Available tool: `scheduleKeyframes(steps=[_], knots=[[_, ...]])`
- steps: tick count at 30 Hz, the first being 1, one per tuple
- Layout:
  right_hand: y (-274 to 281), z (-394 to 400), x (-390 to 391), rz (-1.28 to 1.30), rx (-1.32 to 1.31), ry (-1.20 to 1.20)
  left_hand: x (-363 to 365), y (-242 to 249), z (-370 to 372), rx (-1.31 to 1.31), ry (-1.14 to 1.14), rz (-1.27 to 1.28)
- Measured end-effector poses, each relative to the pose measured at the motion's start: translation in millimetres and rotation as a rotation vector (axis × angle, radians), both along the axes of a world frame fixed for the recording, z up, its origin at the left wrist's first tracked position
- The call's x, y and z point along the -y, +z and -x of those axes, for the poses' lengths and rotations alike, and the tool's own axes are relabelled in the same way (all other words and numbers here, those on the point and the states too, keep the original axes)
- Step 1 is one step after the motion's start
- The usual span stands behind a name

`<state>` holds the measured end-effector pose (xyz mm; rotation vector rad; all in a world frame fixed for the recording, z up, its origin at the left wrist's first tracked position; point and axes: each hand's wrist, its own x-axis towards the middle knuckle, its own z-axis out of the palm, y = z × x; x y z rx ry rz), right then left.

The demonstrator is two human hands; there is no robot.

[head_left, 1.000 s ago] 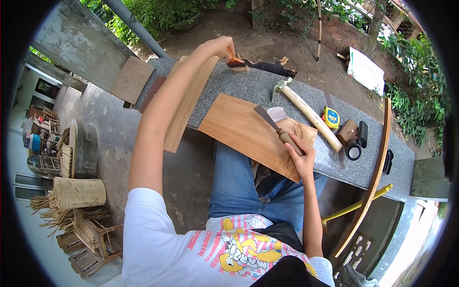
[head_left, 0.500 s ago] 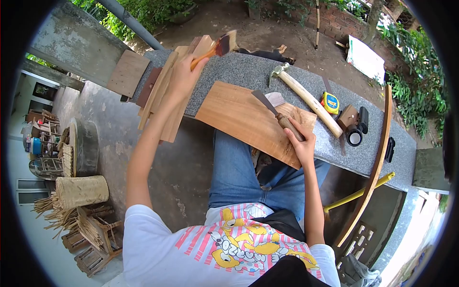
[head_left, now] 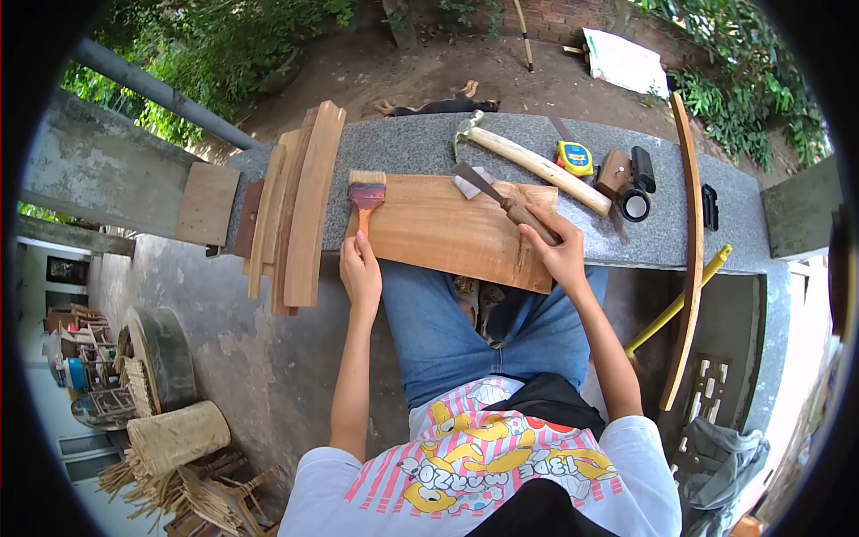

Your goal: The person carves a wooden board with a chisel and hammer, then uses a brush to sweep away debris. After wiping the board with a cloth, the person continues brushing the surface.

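My left hand (head_left: 360,271) is closed around the handle of a flat paintbrush (head_left: 367,195), its pale bristles pointing away from me. The brush is at the left edge of a brown wooden board (head_left: 429,224), which lies on the grey stone bench top and juts over its near edge. My right hand (head_left: 562,252) grips a wooden-handled, flat-bladed tool (head_left: 501,199); its dark blade points up and left above the board. Partly under that blade is a small greyish piece (head_left: 472,183), perhaps sandpaper. My right hand is over the board's right end.
Several wood strips (head_left: 309,206) are stacked at left on the bench (head_left: 403,143). Behind the board are a hammer (head_left: 537,167), a tape measure (head_left: 574,158) and a wooden block (head_left: 614,174). A long curved wood strip (head_left: 692,242) and yellow handle (head_left: 680,300) stand right. A dog (head_left: 438,106) lies beyond.
My left hand has brought the paintbrush from above the wood stack down to the board's left edge. My right hand keeps its tool over the board. The view has shifted.
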<state>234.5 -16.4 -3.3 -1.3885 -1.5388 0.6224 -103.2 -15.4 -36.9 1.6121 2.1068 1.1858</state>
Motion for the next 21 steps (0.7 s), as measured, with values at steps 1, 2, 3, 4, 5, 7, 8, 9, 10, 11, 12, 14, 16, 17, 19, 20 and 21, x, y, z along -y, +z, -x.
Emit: scheduleKeyframes(steps=[1,2,3,4,5,7,8,9,10,11,12,14,16,17,19,20,21], knots=[[6,-10,5,-0.017,0.064,-0.054,-1,1,-3,-0.081,0.040,0.021],[7,-22,12,-0.040,0.129,-0.104,-1,2,-6,-0.097,0.043,0.026],[12,-32,20,-0.092,0.131,-0.140,0,1,-6,-0.091,0.020,0.028],[15,-44,30,-0.064,0.166,-0.160,0,-1,-6,-0.091,0.018,0.006],[17,-57,39,-0.035,0.202,-0.177,2,-3,-6,-0.089,0.020,-0.015],[7,-78,51,-0.049,0.212,-0.211,5,-8,-5,0.001,-0.006,-0.091],[2,-87,56,-0.051,0.274,-0.231,6,-11,-4,0.072,-0.008,-0.110],[-1,-94,60,-0.053,0.333,-0.249,9,-15,-3,0.140,-0.007,-0.130],[-4,-100,60,-0.051,0.344,-0.229,12,-19,-3,0.140,-0.014,-0.123],[-7,-105,59,-0.045,0.342,-0.234,16,-22,-2,0.240,-0.004,-0.114],[-7,-107,56,-0.053,0.404,-0.220,20,-20,-3,0.338,0.008,-0.106],[-13,-114,48,-0.048,0.476,-0.194,34,-16,-4,0.444,0.007,-0.087],[-19,-117,40,-0.123,0.522,-0.204,45,-3,-16,0.648,0.045,-0.056],[-20,-119,36,-0.196,0.565,-0.206,50,3,-19,0.655,0.046,-0.058],[-17,-115,37,-0.140,0.632,-0.222,63,12,-23,0.747,0.060,-0.002],[-17,-112,38,-0.197,0.710,-0.280,68,14,-24,0.774,0.070,-0.008],[-15,-105,39,-0.255,0.784,-0.340,72,16,-27,0.773,0.077,-0.009]])
